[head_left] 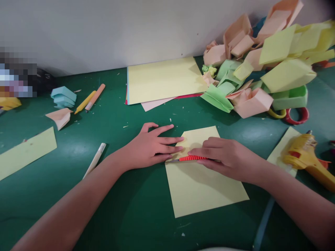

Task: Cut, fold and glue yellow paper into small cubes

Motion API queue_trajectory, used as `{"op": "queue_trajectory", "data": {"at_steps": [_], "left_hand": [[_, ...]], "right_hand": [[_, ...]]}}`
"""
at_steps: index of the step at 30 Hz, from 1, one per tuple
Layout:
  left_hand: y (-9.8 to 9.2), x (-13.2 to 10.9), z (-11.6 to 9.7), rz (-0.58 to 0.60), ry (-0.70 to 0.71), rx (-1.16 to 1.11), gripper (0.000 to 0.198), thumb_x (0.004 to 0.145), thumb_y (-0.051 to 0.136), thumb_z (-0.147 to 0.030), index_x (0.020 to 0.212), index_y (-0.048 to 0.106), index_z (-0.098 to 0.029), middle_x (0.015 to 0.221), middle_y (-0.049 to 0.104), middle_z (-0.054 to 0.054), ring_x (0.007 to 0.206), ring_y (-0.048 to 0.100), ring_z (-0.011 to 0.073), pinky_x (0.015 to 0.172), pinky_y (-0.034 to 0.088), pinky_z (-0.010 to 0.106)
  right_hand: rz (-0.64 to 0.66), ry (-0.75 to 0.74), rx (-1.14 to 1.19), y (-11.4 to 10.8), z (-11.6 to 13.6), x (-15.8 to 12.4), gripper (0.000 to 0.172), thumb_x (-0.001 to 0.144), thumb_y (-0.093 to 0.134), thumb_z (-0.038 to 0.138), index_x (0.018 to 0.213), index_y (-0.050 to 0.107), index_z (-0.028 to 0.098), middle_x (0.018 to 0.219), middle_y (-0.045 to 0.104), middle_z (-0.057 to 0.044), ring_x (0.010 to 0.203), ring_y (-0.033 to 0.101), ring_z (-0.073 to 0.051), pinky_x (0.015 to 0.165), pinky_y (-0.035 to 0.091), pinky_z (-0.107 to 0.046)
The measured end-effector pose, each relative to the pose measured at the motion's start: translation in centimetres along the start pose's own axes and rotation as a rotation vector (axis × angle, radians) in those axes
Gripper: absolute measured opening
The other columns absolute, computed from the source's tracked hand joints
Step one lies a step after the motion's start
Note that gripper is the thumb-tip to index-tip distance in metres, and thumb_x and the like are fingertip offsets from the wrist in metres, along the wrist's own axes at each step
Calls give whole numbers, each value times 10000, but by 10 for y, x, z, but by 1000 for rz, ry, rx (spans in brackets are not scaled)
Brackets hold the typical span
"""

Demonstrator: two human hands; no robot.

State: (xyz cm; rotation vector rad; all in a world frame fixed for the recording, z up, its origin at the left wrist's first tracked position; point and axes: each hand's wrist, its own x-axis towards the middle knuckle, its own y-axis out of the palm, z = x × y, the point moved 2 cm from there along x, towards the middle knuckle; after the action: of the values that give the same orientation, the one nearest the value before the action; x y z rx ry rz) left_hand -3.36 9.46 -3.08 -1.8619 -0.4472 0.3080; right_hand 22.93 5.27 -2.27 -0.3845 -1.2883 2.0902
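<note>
A pale yellow sheet of paper (206, 191) lies on the green table, with a fold or cut line running across it. My right hand (222, 157) grips a red box cutter (192, 158), its thin blade pointing left along that line at the sheet's left edge. Fingers spread, my left hand (157, 144) rests flat, its fingertips on the upper left part of the paper. Part of the cutter's handle is hidden under my right fingers.
Stacked coloured paper (162, 80) sits by the wall. Folded paper pieces (253, 101) pile up at the right, near a red tape roll (297, 116) and a yellow glue gun (300, 153). Two markers (95, 97), a white stick (94, 160) and a yellow strip (31, 150) lie left.
</note>
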Motion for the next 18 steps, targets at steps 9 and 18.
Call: {"op": "queue_trajectory", "data": {"at_steps": [9, 18], "left_hand": [[0, 0, 0, -14, -1, -10, 343, 1050, 462, -401, 1361, 605, -408, 1498, 536, -27, 1512, 300, 313, 1123, 172, 511], [1, 0, 0, 7, 3, 9, 348, 1055, 450, -406, 1372, 592, -403, 1520, 510, -32, 1519, 280, 317, 1111, 164, 522]], "right_hand": [[-6, -16, -45, 0, 0, -2, 367, 1052, 410, 343, 1265, 684, 225, 900, 690, -80, 834, 637, -195, 712, 495, -314], [-11, -31, -45, -3, -3, -3, 346, 1044, 436, 321, 1291, 663, 235, 895, 670, -71, 831, 621, -196, 717, 481, -317]]}}
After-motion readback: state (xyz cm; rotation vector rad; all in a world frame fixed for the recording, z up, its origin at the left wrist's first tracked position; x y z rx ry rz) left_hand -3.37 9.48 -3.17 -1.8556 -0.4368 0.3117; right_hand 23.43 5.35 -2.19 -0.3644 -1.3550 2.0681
